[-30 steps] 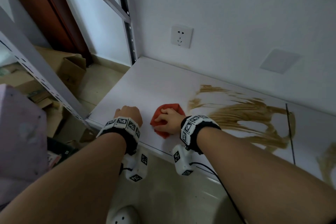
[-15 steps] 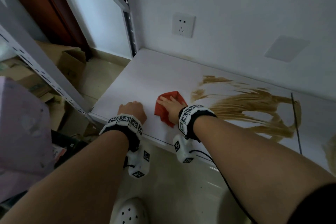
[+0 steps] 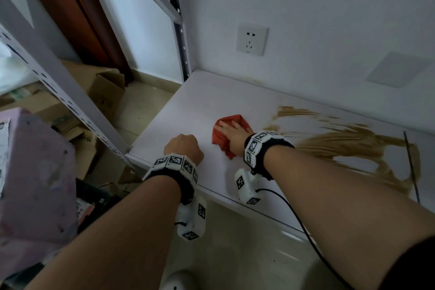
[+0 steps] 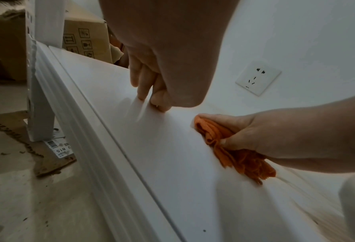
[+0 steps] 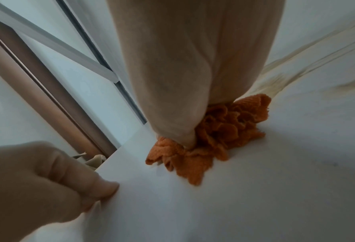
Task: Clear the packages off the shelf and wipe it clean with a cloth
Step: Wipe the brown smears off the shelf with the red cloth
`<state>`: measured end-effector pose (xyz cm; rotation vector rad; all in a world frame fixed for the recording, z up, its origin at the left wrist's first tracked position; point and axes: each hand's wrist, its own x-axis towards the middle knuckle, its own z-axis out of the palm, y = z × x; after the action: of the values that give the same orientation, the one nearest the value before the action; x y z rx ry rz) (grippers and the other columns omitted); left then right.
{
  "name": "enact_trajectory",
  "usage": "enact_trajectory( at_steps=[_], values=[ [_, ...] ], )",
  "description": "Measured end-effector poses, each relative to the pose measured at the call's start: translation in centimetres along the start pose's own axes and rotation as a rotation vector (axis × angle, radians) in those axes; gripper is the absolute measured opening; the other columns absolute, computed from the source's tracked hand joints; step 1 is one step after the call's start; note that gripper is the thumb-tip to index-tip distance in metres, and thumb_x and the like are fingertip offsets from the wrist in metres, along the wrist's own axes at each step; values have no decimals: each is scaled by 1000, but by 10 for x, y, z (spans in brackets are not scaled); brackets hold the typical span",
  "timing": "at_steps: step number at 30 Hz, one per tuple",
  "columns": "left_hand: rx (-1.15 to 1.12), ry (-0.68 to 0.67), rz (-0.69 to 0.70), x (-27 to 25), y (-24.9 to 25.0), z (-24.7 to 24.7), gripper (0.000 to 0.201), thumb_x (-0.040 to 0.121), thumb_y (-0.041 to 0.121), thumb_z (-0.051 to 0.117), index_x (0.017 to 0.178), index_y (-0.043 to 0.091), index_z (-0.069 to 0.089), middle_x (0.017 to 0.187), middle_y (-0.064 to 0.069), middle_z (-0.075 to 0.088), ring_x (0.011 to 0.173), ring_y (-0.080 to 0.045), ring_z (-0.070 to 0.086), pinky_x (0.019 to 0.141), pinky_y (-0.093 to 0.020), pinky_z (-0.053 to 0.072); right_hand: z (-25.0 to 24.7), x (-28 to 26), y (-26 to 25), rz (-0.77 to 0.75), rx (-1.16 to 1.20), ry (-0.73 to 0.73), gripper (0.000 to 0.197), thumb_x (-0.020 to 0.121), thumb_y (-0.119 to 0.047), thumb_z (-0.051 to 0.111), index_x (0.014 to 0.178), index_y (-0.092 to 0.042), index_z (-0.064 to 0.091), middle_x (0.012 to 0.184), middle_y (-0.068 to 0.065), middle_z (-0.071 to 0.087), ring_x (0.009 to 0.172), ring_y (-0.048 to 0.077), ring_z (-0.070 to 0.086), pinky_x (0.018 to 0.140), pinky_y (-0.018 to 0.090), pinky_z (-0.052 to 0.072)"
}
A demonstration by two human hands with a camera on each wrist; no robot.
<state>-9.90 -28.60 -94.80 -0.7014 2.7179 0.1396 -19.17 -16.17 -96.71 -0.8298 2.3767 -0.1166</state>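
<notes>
A white shelf board [image 3: 188,106] carries a broad brown smear [image 3: 353,146] across its right half. My right hand [image 3: 226,128] presses a crumpled orange-red cloth [image 3: 233,119] onto the board at the smear's left end, fingers stretched over it. The left wrist view shows the cloth [image 4: 240,158] bunched under that hand [image 4: 255,131], and in the right wrist view it [image 5: 220,129] spills out beneath the palm. My left hand [image 3: 183,148] is a loose fist resting its knuckles on the board near the front edge, holding nothing. No packages are on the visible part of the shelf.
Grey shelf posts stand at the front left [image 3: 58,70] and back corner [image 3: 180,37]. A wall socket [image 3: 252,39] sits above the board. Cardboard boxes [image 3: 103,87] and a purple package [image 3: 30,172] lie on the floor to the left.
My right hand has slid the cloth away from the front edge toward the back of the board, and its fingers have straightened. The left fist has stayed put.
</notes>
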Motion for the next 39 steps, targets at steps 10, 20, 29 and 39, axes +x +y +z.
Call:
enact_trajectory(
  at_steps=[10,20,29,39],
  values=[
    [-100,-59,-12,2,-8,-4,20,88,15,44,88,7,62,103,-13,66,86,-28,59,71,-28,45,0,-34,45,248,82,32,78,89,-10,48,150,-35,5,159,-11,-7,147,27,-4,115,57,7],
    [-112,-54,-29,3,-7,-7,24,90,17,46,98,6,65,105,-13,66,95,-28,63,76,-28,48,13,-15,-9,3,-33,-34,63,95,-37,43,148,-44,10,158,-15,-6,147,23,-9,116,56,-1],
    [-125,-42,-60,2,-3,-12,25,88,13,47,64,8,49,79,-8,54,74,-26,53,68,-27,45,-18,-11,38,149,-33,18,74,92,-8,46,150,-37,9,159,-9,-5,147,29,-1,117,48,4],
    [-168,-64,-55,-1,7,-16,26,87,9,47,61,8,44,83,-9,57,75,-25,54,67,-26,45,-4,-29,21,158,1,28,58,97,-27,37,149,-37,14,159,-8,2,145,34,2,115,56,12]
  ],
)
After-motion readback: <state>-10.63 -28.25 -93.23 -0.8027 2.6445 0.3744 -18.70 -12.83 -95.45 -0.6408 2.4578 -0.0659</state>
